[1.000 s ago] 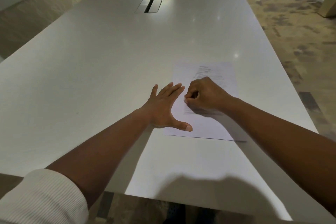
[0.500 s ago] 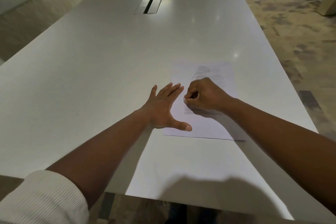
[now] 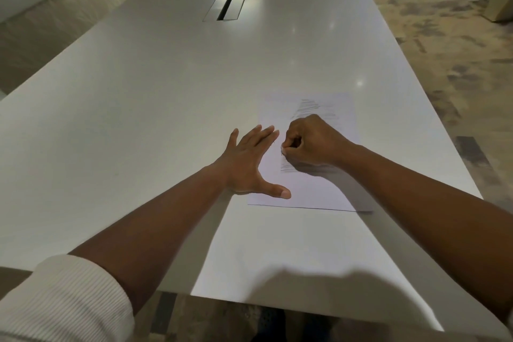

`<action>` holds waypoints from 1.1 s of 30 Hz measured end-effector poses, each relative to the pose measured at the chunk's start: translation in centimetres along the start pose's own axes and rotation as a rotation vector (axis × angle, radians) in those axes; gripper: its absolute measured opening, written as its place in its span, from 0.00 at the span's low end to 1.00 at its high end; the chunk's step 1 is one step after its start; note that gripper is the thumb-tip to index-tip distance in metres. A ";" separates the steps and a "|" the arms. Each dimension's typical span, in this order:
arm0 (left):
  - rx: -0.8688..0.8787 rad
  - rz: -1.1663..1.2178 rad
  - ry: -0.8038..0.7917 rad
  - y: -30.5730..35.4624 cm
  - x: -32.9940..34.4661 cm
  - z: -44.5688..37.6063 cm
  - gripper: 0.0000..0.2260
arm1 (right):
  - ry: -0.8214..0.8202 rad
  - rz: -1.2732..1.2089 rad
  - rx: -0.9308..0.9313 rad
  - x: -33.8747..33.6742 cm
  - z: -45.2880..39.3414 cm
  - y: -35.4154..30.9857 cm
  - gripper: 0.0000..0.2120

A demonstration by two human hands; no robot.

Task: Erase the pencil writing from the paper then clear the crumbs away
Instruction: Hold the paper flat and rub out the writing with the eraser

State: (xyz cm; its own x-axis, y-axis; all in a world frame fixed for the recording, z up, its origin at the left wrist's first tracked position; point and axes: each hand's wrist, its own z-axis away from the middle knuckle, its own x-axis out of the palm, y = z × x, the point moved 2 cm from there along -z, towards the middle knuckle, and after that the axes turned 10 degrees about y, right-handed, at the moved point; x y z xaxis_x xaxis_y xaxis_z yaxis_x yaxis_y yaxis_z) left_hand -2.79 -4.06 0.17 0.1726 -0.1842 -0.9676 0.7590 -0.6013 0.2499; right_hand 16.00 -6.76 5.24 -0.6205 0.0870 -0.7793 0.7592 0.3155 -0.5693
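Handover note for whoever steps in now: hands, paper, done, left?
Left hand: flat, fingers straight, pressing the left edge of the white paper sheet on the white table.
Right hand: fist curled over mid-sheet; the eraser itself is not visible.
Done: cannot tell how much is erased.
Left: grey pencil scribbles show above the fist and below it; then clear the crumbs.

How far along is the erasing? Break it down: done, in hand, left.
Done: no clearly erased patch shows. In hand: the left hand presses the paper flat while the right hand rubs fisted at mid-sheet; its eraser is hidden. Left: pencil writing above the fist and below it, then clearing crumbs, too small to see here.
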 end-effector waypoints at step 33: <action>-0.003 -0.004 -0.006 -0.1 0.1 -0.2 0.67 | 0.015 -0.009 -0.045 -0.1 -0.4 0.5 0.03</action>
State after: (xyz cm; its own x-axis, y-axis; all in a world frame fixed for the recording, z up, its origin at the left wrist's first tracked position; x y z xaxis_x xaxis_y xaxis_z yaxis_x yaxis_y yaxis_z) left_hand -2.72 -3.83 0.01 0.1654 -0.1864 -0.9684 0.7614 -0.5999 0.2456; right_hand 16.40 -6.19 5.14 -0.6305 0.0985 -0.7699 0.7442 0.3583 -0.5637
